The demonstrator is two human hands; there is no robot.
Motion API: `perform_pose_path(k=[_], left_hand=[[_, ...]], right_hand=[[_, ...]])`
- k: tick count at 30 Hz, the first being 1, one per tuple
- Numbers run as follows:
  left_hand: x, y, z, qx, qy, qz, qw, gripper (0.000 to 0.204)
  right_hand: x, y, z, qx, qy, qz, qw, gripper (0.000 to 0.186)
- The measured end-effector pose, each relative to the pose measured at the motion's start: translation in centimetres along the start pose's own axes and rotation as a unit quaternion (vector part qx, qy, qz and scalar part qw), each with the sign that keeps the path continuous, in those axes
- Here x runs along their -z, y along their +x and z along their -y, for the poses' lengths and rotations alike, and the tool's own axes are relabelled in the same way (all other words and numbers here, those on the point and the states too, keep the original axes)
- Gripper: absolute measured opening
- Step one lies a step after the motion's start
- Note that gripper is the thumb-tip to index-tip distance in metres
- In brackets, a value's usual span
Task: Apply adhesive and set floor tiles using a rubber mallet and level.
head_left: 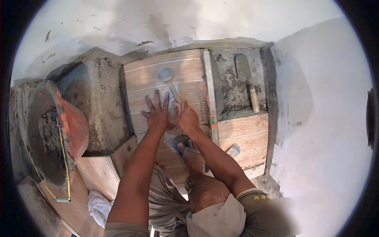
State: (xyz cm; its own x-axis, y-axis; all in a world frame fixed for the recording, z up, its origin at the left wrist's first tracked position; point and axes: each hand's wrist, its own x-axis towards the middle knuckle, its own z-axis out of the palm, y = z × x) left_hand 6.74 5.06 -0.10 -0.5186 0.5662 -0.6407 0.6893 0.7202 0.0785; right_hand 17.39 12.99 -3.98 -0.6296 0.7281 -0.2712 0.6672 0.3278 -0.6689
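My left hand lies palm down with fingers spread on a wood-look tile. Close to its right, my right hand grips the handle of a mallet. The mallet's round grey head is over the far part of the tiled surface; whether it touches cannot be made out. Along the tile's right side runs a long, straight pale bar with red and green marks. Beyond that bar, a trowel with a wooden handle rests on rough grey mortar.
At left stands an orange bucket with grey mortar inside and a yellow handle. Bare cement steps adjoin the tiles. A whitish cloth lies lower left. A small grey object sits by my right forearm. White walls border the far and right sides.
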Motion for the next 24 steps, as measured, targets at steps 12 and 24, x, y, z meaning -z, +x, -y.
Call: perform_pose_path(k=[12, 24], left_hand=[[0.1, -0.7, -1.0, 0.009, 0.026, 0.008, 1.0, 0.154], [-0.1, -0.8, -0.5, -0.01, 0.039, -0.005, 0.999, 0.156]], right_hand=[[1.2, -2.7, -1.5, -0.017, 0.034, 0.003, 0.999, 0.031], [3.0, -8.5, -4.2, -0.092, 0.052, 0.046, 0.993, 0.043]])
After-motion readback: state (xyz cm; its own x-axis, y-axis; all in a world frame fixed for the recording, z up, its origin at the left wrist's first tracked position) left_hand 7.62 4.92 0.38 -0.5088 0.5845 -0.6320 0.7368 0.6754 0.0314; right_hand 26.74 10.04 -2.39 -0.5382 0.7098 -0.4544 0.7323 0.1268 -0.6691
